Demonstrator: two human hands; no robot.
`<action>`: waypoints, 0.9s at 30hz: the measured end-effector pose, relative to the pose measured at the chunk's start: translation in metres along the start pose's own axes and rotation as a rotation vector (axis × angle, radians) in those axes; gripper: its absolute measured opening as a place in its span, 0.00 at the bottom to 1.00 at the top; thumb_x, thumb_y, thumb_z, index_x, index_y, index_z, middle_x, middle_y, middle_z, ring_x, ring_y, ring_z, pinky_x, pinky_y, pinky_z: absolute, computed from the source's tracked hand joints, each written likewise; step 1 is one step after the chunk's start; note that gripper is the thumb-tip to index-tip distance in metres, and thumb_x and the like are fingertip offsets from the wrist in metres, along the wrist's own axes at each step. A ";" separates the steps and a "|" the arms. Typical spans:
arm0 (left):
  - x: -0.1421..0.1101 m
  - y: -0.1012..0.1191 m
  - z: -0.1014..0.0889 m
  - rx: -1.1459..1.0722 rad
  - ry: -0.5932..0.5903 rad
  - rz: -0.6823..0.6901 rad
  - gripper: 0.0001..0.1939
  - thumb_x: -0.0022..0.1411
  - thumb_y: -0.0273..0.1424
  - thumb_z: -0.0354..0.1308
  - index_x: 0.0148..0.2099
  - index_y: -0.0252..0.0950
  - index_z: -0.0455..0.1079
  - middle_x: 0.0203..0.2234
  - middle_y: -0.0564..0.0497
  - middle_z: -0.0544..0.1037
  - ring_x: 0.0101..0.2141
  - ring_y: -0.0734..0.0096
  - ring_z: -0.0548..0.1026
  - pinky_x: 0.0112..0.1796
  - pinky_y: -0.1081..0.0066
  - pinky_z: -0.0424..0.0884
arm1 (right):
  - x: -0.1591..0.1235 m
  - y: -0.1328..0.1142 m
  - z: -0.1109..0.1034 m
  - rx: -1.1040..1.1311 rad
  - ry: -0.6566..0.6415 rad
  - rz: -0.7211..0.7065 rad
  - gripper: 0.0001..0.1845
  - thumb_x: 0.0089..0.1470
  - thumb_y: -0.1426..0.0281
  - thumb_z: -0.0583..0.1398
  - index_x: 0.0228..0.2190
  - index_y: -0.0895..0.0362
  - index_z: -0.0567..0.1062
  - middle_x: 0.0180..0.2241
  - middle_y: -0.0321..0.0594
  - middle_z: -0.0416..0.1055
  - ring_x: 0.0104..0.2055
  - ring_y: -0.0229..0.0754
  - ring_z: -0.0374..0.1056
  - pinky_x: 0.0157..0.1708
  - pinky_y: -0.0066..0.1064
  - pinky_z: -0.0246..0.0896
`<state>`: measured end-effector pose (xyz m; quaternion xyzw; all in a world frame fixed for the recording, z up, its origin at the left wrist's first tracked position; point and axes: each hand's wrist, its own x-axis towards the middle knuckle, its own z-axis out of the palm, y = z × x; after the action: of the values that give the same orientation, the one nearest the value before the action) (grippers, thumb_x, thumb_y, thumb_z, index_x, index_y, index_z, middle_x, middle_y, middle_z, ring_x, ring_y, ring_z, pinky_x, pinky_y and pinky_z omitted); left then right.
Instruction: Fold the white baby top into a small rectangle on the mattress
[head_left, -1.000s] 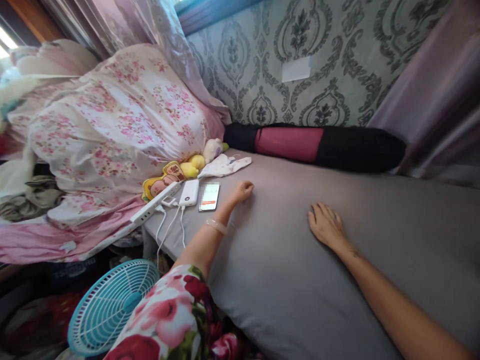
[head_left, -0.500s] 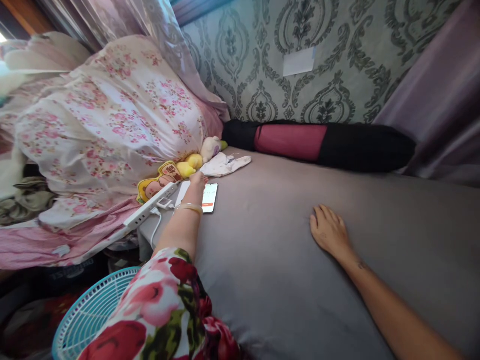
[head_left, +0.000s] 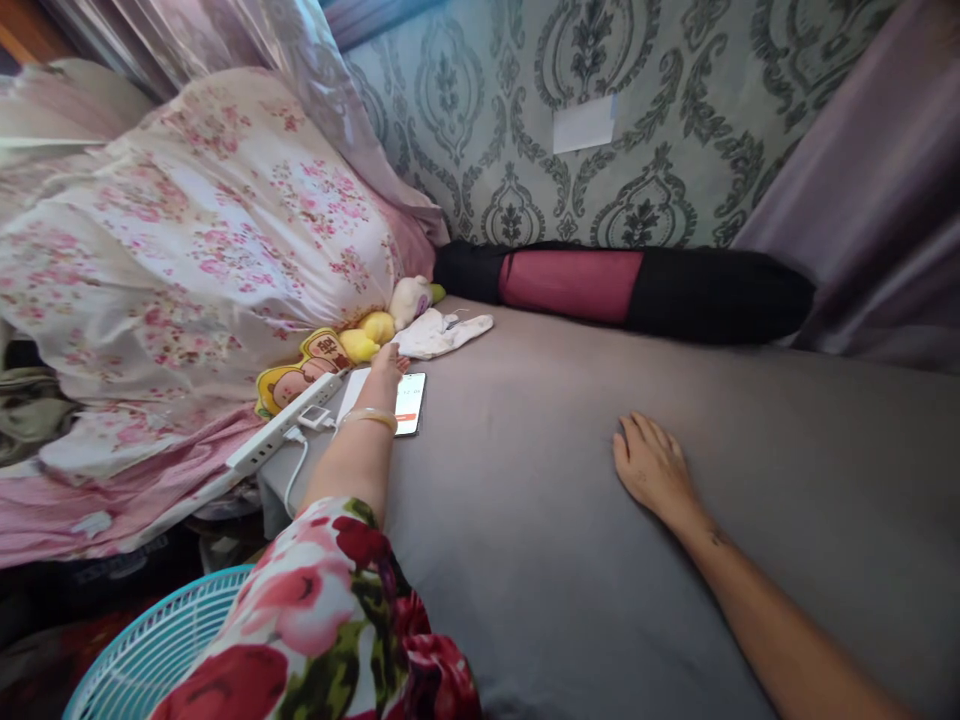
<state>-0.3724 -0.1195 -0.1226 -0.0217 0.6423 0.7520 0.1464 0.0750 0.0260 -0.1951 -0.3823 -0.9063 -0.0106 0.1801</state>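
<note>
Head view: A person's left hand (head_left: 389, 360) is stretched over the far part of a phone (head_left: 411, 405) lying flat on a grey bed (head_left: 525, 480), its lit screen marked by an orange-red bar. The left fingers are small and partly turned away, so whether they grasp or touch anything cannot be told. The right hand (head_left: 651, 462) lies palm down on the sheet, well apart from the phone, its fingers loosely spread and holding nothing.

A pale bracelet (head_left: 373, 418) circles the left wrist, below a sleeve (head_left: 315, 610) printed with red and pink flowers. Just beside the phone, a white power bank (head_left: 351, 390) shows from behind the forearm (most of it is hidden). Next to that, a white power strip (head_left: 285, 425) lies at a slant along the bed's edge, with a charger (head_left: 315, 418) and a white cable (head_left: 296, 465) near its side.

Beyond the hand sit a crumpled white cloth (head_left: 442, 334) and yellow stuffed toys (head_left: 360, 345), against a flowered cover (head_left: 217, 240). A long black roll (head_left: 720, 295) with a maroon middle lies along the patterned wall (head_left: 495, 130).
</note>
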 end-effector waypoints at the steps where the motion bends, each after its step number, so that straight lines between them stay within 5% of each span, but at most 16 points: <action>1: 0.000 0.001 0.001 0.005 0.019 -0.034 0.02 0.62 0.28 0.54 0.36 0.36 0.62 0.25 0.52 0.65 0.32 0.66 0.72 0.32 0.68 0.70 | 0.000 0.000 -0.001 -0.003 0.000 -0.001 0.29 0.63 0.64 0.42 0.54 0.66 0.68 0.58 0.57 0.63 0.61 0.54 0.57 0.59 0.47 0.49; 5: 0.000 0.006 0.004 0.022 0.079 -0.159 0.05 0.65 0.29 0.51 0.36 0.35 0.61 0.27 0.50 0.66 0.33 0.69 0.71 0.33 0.71 0.69 | 0.000 0.000 0.000 -0.021 -0.006 -0.003 0.28 0.63 0.65 0.42 0.54 0.65 0.69 0.58 0.56 0.63 0.61 0.53 0.57 0.59 0.46 0.49; 12: -0.008 0.009 0.010 -0.013 0.018 -0.174 0.12 0.67 0.36 0.50 0.33 0.35 0.62 0.26 0.51 0.66 0.33 0.71 0.68 0.36 0.70 0.65 | 0.000 0.000 0.001 -0.024 0.010 -0.004 0.28 0.63 0.65 0.42 0.54 0.65 0.69 0.58 0.56 0.63 0.61 0.54 0.57 0.59 0.46 0.50; 20: -0.025 0.019 0.035 -0.159 -0.070 0.062 0.12 0.67 0.36 0.50 0.33 0.35 0.65 0.24 0.57 0.69 0.32 0.78 0.68 0.38 0.75 0.62 | -0.001 -0.001 -0.001 -0.007 0.014 0.007 0.27 0.63 0.65 0.42 0.54 0.64 0.69 0.59 0.55 0.63 0.61 0.53 0.57 0.59 0.47 0.49; 27: -0.059 0.024 0.082 -0.269 -0.347 0.225 0.10 0.61 0.36 0.58 0.31 0.35 0.70 0.24 0.54 0.72 0.29 0.78 0.70 0.32 0.78 0.64 | -0.002 -0.001 0.000 -0.007 0.016 0.011 0.27 0.63 0.65 0.42 0.55 0.64 0.68 0.59 0.55 0.63 0.61 0.53 0.57 0.60 0.47 0.48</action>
<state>-0.3095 -0.0547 -0.0724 0.1600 0.4999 0.8349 0.1655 0.0752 0.0241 -0.1960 -0.3877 -0.9027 -0.0158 0.1859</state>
